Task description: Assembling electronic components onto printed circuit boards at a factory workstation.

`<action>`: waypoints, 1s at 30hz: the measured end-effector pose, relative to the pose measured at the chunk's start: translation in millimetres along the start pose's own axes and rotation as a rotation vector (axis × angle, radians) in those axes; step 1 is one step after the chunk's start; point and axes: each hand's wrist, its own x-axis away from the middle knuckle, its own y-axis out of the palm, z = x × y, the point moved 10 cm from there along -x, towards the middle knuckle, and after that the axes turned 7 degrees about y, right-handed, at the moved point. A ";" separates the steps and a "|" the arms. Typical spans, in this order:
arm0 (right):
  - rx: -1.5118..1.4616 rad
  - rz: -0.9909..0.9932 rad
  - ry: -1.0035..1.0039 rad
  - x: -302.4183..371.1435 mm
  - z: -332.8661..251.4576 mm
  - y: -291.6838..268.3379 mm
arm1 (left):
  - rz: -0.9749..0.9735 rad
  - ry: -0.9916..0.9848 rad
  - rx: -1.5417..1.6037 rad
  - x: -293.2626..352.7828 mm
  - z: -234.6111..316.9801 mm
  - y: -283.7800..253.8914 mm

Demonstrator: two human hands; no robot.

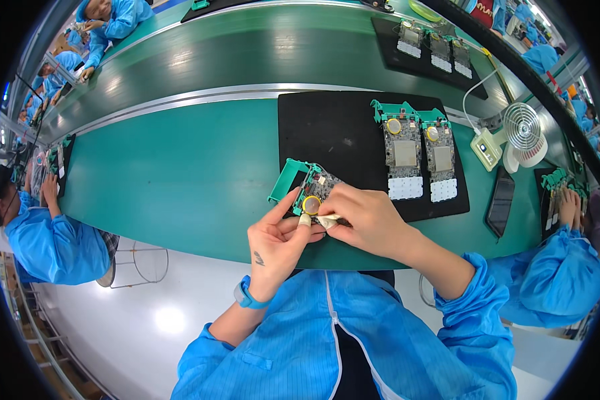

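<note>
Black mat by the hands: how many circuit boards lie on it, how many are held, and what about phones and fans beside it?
Circuit boards on the black mat: 2
Held circuit board: 1
Phone: 1
Fan: 1
Total: 5

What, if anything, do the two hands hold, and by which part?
A circuit board: the left hand grips its edge beside the yellow-rimmed disc. What the right hand holds cannot be told.
</note>
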 end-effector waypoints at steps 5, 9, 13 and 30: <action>-0.095 0.176 0.265 19.9 11.2 -16.0 | 0.036 0.020 0.025 -0.9 -5.2 1.0; -0.069 0.073 0.338 27.9 2.4 3.2 | 0.083 0.036 0.009 -0.5 -4.8 3.1; 0.011 0.024 0.465 28.1 18.9 22.3 | 0.114 0.056 -0.013 -0.4 -7.0 -1.6; 0.160 0.165 0.342 25.4 4.4 21.5 | 0.122 0.073 -0.006 3.1 -9.4 -3.7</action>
